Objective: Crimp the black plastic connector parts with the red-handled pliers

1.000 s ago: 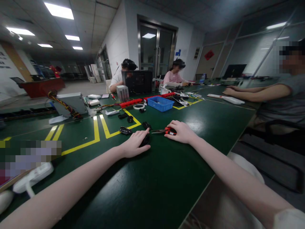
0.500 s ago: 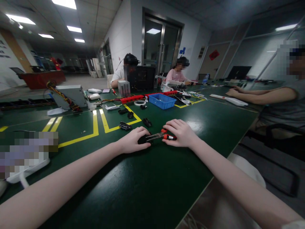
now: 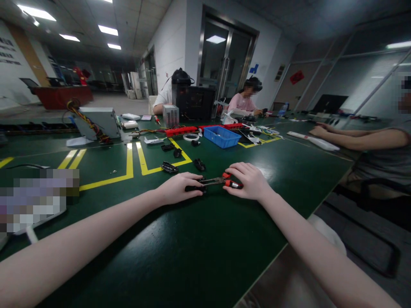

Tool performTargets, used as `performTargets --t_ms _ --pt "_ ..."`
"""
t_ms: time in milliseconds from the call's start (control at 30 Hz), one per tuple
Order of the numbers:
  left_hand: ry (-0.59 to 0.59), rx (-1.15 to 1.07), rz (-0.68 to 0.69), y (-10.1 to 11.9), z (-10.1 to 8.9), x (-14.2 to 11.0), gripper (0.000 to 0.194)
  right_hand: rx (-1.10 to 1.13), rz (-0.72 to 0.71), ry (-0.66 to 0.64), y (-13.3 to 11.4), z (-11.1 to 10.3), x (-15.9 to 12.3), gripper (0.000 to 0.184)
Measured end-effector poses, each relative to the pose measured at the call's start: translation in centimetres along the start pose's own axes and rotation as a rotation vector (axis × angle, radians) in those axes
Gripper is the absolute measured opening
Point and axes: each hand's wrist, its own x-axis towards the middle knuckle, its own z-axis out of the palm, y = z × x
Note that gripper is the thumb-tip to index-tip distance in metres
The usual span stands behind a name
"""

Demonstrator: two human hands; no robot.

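Observation:
Long-nosed pliers [image 3: 213, 181] with red and black handles are in my right hand [image 3: 249, 182], which is closed around the grips. Their jaws point left and reach a small black plastic part [image 3: 194, 188]. My left hand [image 3: 176, 188] pinches that part between thumb and fingers, and much of it is hidden. I cannot tell whether the jaw tips grip the part or only touch it. Just beyond my left hand, several similar black parts lie on the table, among them one [image 3: 169, 167] at the yellow tape and another [image 3: 199, 164] to its right.
A blue bin [image 3: 221, 137] stands ahead on the green table [image 3: 180, 256]. Behind it runs a red power strip [image 3: 181, 131]. A metal power supply [image 3: 98, 122] with wires is at the left. Co-workers sit across and at the right, one with forearms [image 3: 346, 137] on the table.
The view has shifted slightly. The pliers' jaws now look more spread at the black part, and my right hand sits slightly farther from my left.

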Motion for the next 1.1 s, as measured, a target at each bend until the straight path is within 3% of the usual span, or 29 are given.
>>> performTargets --t_ms 500,800,1100 --pt "0.011 -0.07 0.019 0.5 -0.4 0.1 0.022 0.022 -0.012 -0.036 -0.4 0.1 0.1 0.04" --pt "0.032 0.177 0.003 1.2 -0.7 -0.1 0.03 0.004 -0.01 -0.004 -0.3 -0.2 0.1 0.04" --pt "0.079 0.238 -0.01 1.2 -0.4 -0.1 0.018 0.018 0.053 0.022 0.2 -0.2 0.0 0.042"
